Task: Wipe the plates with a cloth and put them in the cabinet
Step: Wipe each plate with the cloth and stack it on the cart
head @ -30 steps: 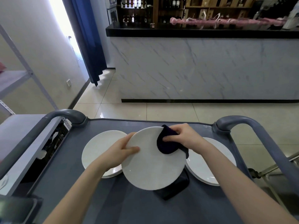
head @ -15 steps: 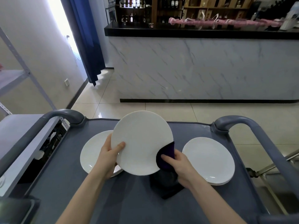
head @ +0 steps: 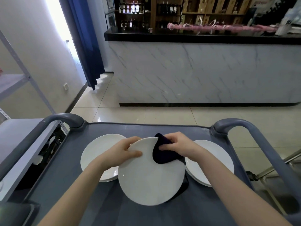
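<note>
Lowered from its raised tilt, the round glossy white plate [head: 149,176] is gripped at ten o'clock by the left hand [head: 123,152], while the right hand [head: 177,146] clutches a soft dark cloth [head: 162,154] at one o'clock.

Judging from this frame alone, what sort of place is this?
Probably a bar or restaurant: a marble-fronted counter, shelves of bottles behind it, and a grey service cart carrying white plates.

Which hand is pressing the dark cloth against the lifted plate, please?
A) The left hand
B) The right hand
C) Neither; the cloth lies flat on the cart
B: the right hand grips the dark cloth on the lifted plate, while the left hand holds its rim.
</note>
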The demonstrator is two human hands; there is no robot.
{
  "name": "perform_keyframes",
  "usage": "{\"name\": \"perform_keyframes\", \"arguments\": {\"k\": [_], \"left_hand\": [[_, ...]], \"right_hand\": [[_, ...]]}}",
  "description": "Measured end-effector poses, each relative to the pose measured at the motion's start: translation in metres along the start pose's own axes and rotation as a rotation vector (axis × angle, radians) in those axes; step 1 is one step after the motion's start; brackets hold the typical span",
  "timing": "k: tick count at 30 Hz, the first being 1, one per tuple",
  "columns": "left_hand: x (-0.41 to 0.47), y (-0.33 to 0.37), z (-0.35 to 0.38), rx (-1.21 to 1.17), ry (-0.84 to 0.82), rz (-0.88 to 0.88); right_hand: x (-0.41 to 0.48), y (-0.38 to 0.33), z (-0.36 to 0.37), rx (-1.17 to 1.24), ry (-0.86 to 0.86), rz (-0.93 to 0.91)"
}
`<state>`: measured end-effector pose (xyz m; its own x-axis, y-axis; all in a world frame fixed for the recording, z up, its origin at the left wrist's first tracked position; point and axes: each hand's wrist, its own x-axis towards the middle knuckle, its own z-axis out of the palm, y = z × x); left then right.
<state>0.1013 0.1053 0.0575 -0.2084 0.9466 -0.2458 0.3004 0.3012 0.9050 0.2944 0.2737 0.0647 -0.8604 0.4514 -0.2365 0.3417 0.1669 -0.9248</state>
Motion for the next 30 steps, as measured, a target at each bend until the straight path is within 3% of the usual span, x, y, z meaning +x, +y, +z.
{"name": "perform_keyframes", "arguments": {"k": [5,8,12,15,19,25,30], "left_hand": [[-0.008,-0.021,-0.001,-0.283,0.373,0.01],[-0.012,-0.032,0.022,-0.602,0.424,0.02],[-0.006,-0.033,0.048,-0.783,0.546,0.009],[-0.006,-0.031,0.038,-0.743,0.529,0.04],[-0.017,-0.023,0.012,-0.515,0.366,0.089],[-0.016,-0.004,0.004,-0.102,0.099,0.084],[-0.02,-0.012,0.005,-0.176,0.233,0.11]], "right_hand": [[-0.005,0.024,0.014,0.447,0.316,0.01],[-0.004,0.039,0.036,0.83,0.549,0.095],[-0.005,0.049,0.061,1.062,0.58,0.148],[-0.009,0.054,0.053,0.885,0.506,0.153],[-0.011,0.039,0.019,0.652,0.33,0.067],[0.006,-0.009,-0.003,-0.026,0.055,-0.042],[0.009,-0.002,0.008,0.096,0.162,-0.059]]}}
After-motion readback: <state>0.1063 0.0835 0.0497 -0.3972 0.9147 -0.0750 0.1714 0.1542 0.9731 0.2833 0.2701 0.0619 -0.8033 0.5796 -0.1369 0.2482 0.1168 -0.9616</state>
